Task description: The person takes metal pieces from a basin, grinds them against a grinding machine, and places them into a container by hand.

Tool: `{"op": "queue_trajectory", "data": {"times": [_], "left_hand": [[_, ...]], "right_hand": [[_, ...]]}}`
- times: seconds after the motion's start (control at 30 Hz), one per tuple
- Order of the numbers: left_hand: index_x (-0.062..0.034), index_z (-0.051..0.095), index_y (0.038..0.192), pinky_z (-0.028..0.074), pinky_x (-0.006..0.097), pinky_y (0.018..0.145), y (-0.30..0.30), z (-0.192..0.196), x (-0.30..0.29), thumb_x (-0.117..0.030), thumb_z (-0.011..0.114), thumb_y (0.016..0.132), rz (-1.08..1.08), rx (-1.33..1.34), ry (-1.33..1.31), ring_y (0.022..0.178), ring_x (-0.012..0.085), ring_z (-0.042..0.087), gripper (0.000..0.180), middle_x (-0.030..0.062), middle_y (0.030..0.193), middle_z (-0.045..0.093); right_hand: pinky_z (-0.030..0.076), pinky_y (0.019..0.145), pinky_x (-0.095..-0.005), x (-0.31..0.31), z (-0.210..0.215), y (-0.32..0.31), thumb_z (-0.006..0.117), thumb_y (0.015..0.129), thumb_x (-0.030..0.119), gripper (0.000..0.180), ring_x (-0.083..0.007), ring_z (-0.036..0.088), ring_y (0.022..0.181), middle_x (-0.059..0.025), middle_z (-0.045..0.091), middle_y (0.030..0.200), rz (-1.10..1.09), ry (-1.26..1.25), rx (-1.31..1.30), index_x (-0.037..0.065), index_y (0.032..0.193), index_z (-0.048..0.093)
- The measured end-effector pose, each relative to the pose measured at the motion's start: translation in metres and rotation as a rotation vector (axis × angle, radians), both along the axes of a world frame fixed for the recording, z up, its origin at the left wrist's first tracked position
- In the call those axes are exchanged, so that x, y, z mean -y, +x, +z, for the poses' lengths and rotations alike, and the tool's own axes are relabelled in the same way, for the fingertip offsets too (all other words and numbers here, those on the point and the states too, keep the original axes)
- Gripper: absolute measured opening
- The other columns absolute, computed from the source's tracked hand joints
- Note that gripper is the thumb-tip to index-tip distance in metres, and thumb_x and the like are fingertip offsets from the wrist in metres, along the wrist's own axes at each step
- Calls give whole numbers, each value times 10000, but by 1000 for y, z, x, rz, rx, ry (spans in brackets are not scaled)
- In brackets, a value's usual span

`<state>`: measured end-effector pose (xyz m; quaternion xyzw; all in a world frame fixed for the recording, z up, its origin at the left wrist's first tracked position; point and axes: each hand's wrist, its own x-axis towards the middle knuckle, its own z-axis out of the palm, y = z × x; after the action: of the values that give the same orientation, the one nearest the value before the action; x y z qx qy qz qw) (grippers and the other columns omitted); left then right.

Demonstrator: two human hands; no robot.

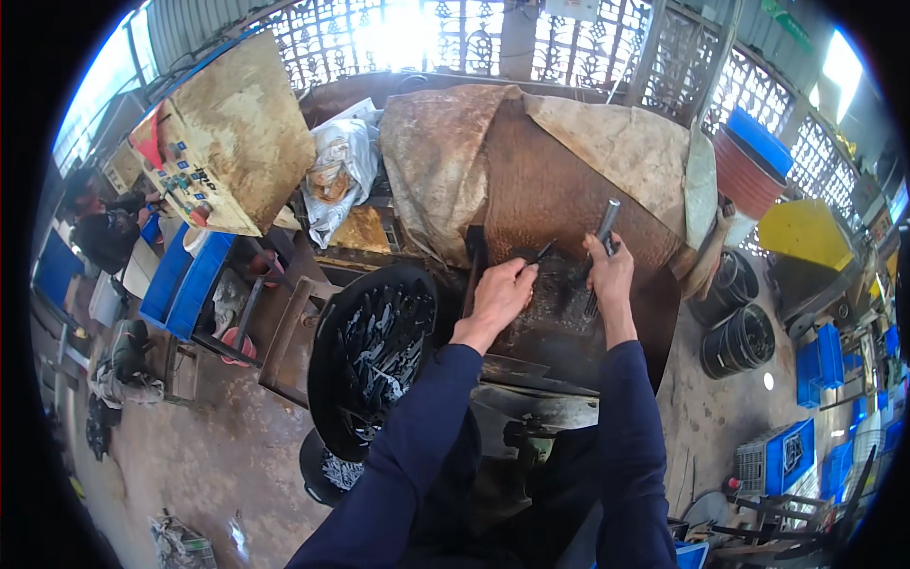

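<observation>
My left hand (500, 302) is closed, with a small dark strip-like piece (543, 250) pinched between thumb and fingertips. My right hand (611, 277) is wrapped round a grey metal rod (608, 220). Its upper end sticks up past my fingers, and a darker lower part comes out below them. Both hands are over a dark, grimy metal work surface (545, 327), a short gap apart. To the left of my left forearm, a tilted black tub (320, 365) holds many dark, narrow metal pieces (384, 332).
A lower black tub (311, 465) contains shiny pieces. Stained sheets (436, 161) drape the machine ahead. A control box (237, 133) stands at the left, near a seated person (104, 232). Black buckets (737, 341) and blue crates (789, 460) are on the right.
</observation>
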<state>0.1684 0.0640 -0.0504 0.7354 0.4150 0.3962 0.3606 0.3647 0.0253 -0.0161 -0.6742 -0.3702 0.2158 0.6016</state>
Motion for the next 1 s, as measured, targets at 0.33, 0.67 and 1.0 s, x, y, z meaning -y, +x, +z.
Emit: {"op": "queue_trajectory", "data": {"times": [0.33,0.67,1.0], "left_hand": [[16,643,908,447,370,616,8,-3,-9,-268,617,966,-9,-97,-82,618,217,545,291,143,682,592],[16,646,909,450,357,615,10,-6,-3,-274,606,974,-29,-105,-48,620,197,539,300,104,679,596],[12,666,897,445,331,604,8,-13,-10,-285,601,978,-26,-64,-49,624,163,547,316,86,677,605]], "right_hand": [[360,371,-277,-3,-1,1,729,944,290,266,-82,463,401,1,590,658,-12,13,-1,37,966,652],[407,424,-335,-6,-10,4,731,940,297,295,-123,518,425,-33,543,552,-28,44,20,22,1025,667],[355,369,-270,-7,-8,3,732,949,285,264,-74,446,404,4,611,684,-17,32,-14,36,988,654]]}}
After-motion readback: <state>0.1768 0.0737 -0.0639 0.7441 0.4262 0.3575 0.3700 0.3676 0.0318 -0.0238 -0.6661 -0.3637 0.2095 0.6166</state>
